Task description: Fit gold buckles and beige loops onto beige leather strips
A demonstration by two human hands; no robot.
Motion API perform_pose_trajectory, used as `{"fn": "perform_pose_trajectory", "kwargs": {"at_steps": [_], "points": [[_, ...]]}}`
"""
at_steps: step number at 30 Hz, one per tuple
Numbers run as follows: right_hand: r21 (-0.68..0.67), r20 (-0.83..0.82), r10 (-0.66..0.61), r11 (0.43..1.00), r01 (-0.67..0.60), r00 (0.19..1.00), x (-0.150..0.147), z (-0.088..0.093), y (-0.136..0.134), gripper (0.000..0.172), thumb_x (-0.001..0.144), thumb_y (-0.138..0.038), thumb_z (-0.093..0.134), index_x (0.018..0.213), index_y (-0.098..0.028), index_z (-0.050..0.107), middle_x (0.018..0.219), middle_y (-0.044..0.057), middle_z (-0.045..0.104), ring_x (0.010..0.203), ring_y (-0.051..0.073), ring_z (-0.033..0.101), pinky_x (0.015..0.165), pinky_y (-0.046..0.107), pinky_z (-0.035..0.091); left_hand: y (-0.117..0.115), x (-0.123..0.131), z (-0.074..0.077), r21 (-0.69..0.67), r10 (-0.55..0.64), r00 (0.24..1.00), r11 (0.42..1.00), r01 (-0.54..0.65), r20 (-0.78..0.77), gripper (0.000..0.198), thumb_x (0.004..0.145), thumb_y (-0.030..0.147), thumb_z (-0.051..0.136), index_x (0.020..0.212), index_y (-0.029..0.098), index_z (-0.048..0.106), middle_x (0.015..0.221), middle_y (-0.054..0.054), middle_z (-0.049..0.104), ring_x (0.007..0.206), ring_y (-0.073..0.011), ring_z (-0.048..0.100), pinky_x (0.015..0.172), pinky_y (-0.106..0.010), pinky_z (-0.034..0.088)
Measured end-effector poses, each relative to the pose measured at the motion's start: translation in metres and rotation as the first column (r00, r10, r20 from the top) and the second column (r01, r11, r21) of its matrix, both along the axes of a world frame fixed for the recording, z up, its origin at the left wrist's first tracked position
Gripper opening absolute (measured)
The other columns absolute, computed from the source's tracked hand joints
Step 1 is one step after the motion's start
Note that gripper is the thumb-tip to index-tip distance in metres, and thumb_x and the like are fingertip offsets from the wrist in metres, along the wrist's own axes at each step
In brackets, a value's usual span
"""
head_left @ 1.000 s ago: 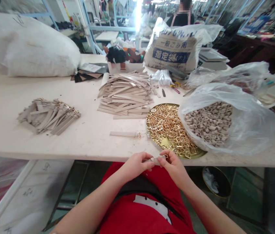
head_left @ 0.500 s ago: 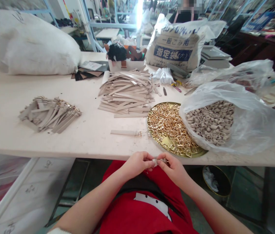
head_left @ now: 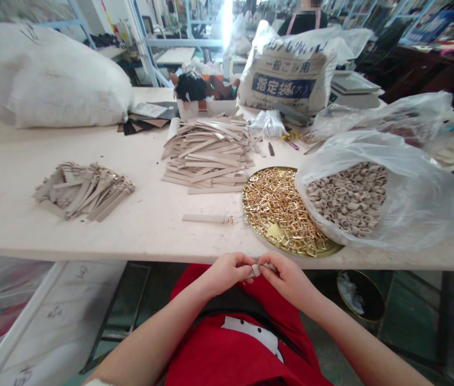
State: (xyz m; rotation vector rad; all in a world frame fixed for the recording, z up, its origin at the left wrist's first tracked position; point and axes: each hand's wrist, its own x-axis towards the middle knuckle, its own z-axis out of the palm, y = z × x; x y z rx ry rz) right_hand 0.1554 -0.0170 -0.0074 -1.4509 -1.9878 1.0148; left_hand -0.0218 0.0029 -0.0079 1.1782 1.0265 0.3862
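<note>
In front of the table edge, my left hand and my right hand meet in a pinch on a short beige strap. Only a bit of it shows between the fingertips, and a glint of gold metal sits by the right fingers. On the table just beyond lies a single beige strap with a gold buckle at its right end. A round golden tray heaped with gold buckles stands nearest my right hand. Beside it, a clear plastic bag lies open around many small beige loops.
Loose beige strips are piled mid-table, with buckled straps heaped at left. White sacks, a printed bag and a box line the back. Below the table at right is a round bin. Someone stands far behind.
Both hands stay nearly in place, still pinching the strap; a little more of its beige surface shows between the fingers. The view has shifted slightly.
</note>
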Motion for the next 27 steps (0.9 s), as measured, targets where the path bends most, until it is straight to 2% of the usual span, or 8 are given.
{"fn": "perform_pose_trajectory", "kwargs": {"at_steps": [3,9,12,16,20,23,27], "points": [[0.0,-0.011,0.048,0.999,-0.048,0.999,0.002,0.002,-0.001,0.01,0.077,-0.017,0.047,0.077,-0.022,0.055,0.074,0.001,0.058,0.072,0.017,0.052,0.066,0.03,0.04,-0.003,0.001,-0.004,-0.011,0.014,1.0,1.0,-0.014,0.0,0.025,0.072,0.03,0.053,0.086,0.012,0.064,0.067,-0.001,0.062,0.06,-0.0102,0.054,0.058,-0.02,0.042],[-0.027,0.015,0.139,0.99,-0.138,0.99,0.007,0.005,-0.003,0.01,0.078,-0.016,0.046,0.077,-0.021,0.054,0.074,0.001,0.057,0.071,0.017,0.051,0.064,0.029,0.038,-0.01,0.002,-0.01,0.077,-0.013,1.0,0.997,0.015,-0.026,0.024,0.072,0.028,0.052,0.084,0.011,0.064,0.06,0.001,0.057,0.051,-0.0079,0.048,0.05,-0.018,0.037],[-0.068,-0.029,0.08,0.994,-0.082,0.996,0.008,0.0,-0.003,0.008,0.078,-0.017,0.047,0.077,-0.021,0.054,0.073,0.001,0.057,0.068,0.016,0.05,0.062,0.029,0.038,-0.008,0.001,-0.008,0.092,-0.019,0.999,0.995,0.023,-0.049,0.025,0.074,0.031,0.051,0.084,0.011,0.063,0.06,0.001,0.057,0.049,-0.0076,0.047,0.048,-0.018,0.035],[-0.136,-0.079,-0.067,0.989,0.055,0.995,0.006,-0.007,0.0,0.009,0.077,-0.024,0.051,0.084,-0.02,0.056,0.075,0.001,0.059,0.067,0.016,0.051,0.061,0.028,0.037,-0.005,-0.002,0.001,0.174,-0.115,0.974,0.973,0.15,-0.198,0.03,0.08,0.035,0.041,0.075,0.013,0.061,0.064,-0.001,0.062,0.049,-0.0087,0.048,0.049,-0.019,0.035],[-0.248,-0.1,-0.017,0.969,-0.009,0.995,0.007,-0.008,0.004,0.011,0.078,-0.028,0.052,0.077,-0.019,0.057,0.068,-0.001,0.058,0.063,0.014,0.049,0.058,0.026,0.036,-0.004,-0.003,0.009,0.315,-0.139,0.938,0.917,0.243,-0.319,0.028,0.081,0.029,0.039,0.072,0.015,0.061,0.066,0.0,0.063,0.058,-0.0108,0.053,0.055,-0.02,0.035],[-0.331,-0.101,0.005,0.943,-0.038,0.995,0.007,-0.003,0.004,0.012,0.078,-0.029,0.051,0.072,-0.019,0.054,0.061,-0.003,0.054,0.057,0.012,0.046,0.053,0.024,0.033,-0.005,-0.001,0.01,0.343,-0.157,0.919,0.894,0.287,-0.362,0.027,0.08,0.027,0.039,0.069,0.016,0.061,0.066,0.0,0.063,0.06,-0.0111,0.053,0.057,-0.021,0.035],[-0.184,0.014,0.057,0.982,-0.053,0.998,0.004,0.001,0.0,0.011,0.078,-0.024,0.05,0.07,-0.018,0.054,0.067,0.0,0.056,0.063,0.014,0.049,0.057,0.025,0.034,-0.006,0.002,0.007,0.35,-0.161,0.897,0.881,0.318,-0.412,0.026,0.08,0.027,0.039,0.068,0.017,0.06,0.066,0.0,0.063,0.061,-0.0116,0.054,0.058,-0.021,0.035]]}}
